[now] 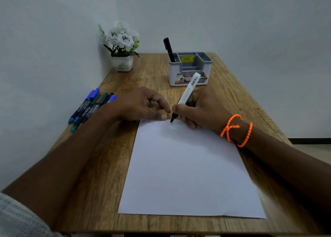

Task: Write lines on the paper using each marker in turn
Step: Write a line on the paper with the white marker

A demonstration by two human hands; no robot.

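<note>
A white sheet of paper (pixel 189 170) lies on the wooden table, long side running away from me. My right hand (pixel 198 109) grips a white-barrelled marker (pixel 189 88) with a black tip; the tip touches the paper's far edge. My left hand (pixel 143 105) rests with its fingertips on the far left corner of the paper, fingers curled and holding nothing. Faint marks show on the paper just under the left fingers. Several capped markers (pixel 89 107) in blue, green, red and black lie in a bunch at the table's left edge, partly hidden by my left wrist.
A white and grey desk organizer (pixel 189 73) stands at the far middle of the table with one black marker (pixel 169 49) upright in its left slot. A white pot of white flowers (pixel 122 44) sits in the far left corner by the wall. An orange bead bracelet (pixel 236 131) circles my right wrist.
</note>
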